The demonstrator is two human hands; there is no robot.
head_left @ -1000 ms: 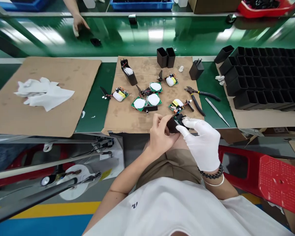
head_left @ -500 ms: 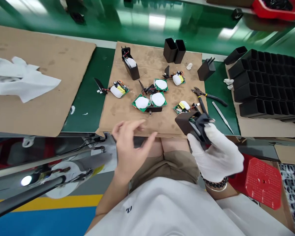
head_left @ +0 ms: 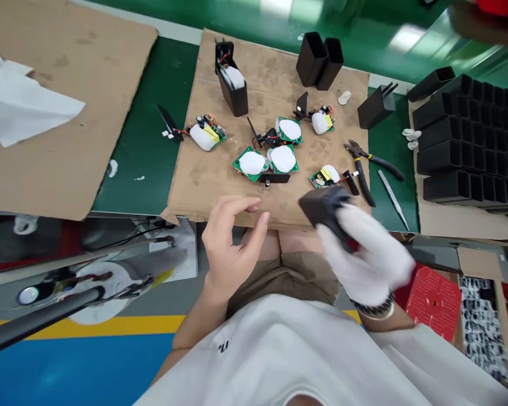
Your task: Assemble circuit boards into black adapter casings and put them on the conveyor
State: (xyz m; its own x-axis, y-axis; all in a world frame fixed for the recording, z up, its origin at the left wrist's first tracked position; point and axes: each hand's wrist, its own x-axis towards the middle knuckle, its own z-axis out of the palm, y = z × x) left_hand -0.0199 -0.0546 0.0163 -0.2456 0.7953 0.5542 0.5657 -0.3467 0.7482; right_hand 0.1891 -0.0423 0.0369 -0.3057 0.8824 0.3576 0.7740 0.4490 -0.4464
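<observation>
My gloved right hand (head_left: 364, 254) is closed around a black plastic adapter housing (head_left: 319, 206), held above the front edge of the cardboard and blurred by motion. Bare, with thumb and fingers apart, my left hand (head_left: 235, 242) hovers at the cardboard's front edge and holds nothing. Circuit boards with white pads (head_left: 283, 159) lie in a cluster beyond it. Separate boards with yellow tape sit at the left (head_left: 207, 134) and near the held housing (head_left: 325, 176). An open housing with a board inside (head_left: 232, 84) stands at the back left.
Diagonal cutters (head_left: 364, 169) and tweezers (head_left: 393, 198) lie right of the boards. Empty black housings (head_left: 311, 59) stand at the back, and many more (head_left: 457, 141) are stacked at the right. A white cloth (head_left: 29, 101) rests on the left cardboard (head_left: 110, 73). A red stool (head_left: 434, 301) stands below.
The lid part at the open end of the held housing now sits closer against it. My left hand has shifted slightly, fingers still apart. The whole view has turned and moved nearer the bench.
</observation>
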